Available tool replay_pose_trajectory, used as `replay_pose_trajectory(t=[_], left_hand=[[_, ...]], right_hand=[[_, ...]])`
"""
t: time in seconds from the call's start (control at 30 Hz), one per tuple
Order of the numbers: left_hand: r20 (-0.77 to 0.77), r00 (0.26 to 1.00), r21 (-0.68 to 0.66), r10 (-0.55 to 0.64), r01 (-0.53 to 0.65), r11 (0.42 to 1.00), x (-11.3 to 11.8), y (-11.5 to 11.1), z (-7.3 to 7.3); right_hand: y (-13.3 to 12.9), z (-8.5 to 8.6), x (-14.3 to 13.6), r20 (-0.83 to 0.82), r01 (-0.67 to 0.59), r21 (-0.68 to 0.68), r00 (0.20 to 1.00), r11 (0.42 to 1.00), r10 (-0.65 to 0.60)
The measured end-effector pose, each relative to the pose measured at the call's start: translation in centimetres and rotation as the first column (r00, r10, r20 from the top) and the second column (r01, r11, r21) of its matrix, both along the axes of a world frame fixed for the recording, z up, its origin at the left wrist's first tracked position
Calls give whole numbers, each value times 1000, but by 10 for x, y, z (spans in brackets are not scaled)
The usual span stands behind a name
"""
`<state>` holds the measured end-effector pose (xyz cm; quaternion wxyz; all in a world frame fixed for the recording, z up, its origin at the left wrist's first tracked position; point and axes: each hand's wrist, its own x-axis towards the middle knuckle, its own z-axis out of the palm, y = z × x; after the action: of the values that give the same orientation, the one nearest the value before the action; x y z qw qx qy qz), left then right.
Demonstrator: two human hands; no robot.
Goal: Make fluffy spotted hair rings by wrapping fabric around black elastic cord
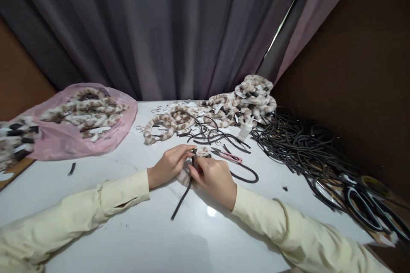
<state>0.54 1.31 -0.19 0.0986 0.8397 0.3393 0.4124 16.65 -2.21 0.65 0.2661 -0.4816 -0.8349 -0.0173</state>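
Observation:
Both my hands meet over a furry brown-and-white ring (183, 176) near the middle of the white table. My left hand (171, 163) pinches a dark piece at the ring's upper side between thumb and fingers. Close beside it, my right hand (215, 178) has its fingers curled on a black cord (182, 201), whose loose end hangs down toward the table front. The fingers hide part of the ring and cord. Pink-handled thread snips (228, 155) lie just beyond my right hand, next to a curved black cord (248, 179).
A pink bag (96, 147) of furry rings stands at the left. More furry rings (253, 98) are heaped at the back, with a small clear bottle (245, 130) before them. Black cords (297, 140) and large scissors (363, 209) lie at right.

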Motion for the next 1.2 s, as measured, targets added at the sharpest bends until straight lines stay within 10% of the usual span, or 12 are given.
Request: replay_pose_trajectory(t=[0.53,1.2], left_hand=[[-23,992,63,121,-119,991,1,4,-1],[139,955,-435,262,-179,883,27,-2,19]], right_hand=[[-12,8,4,-31,-209,-110,978,972,207],[6,17,8,-289,-317,-129,918,940,271]])
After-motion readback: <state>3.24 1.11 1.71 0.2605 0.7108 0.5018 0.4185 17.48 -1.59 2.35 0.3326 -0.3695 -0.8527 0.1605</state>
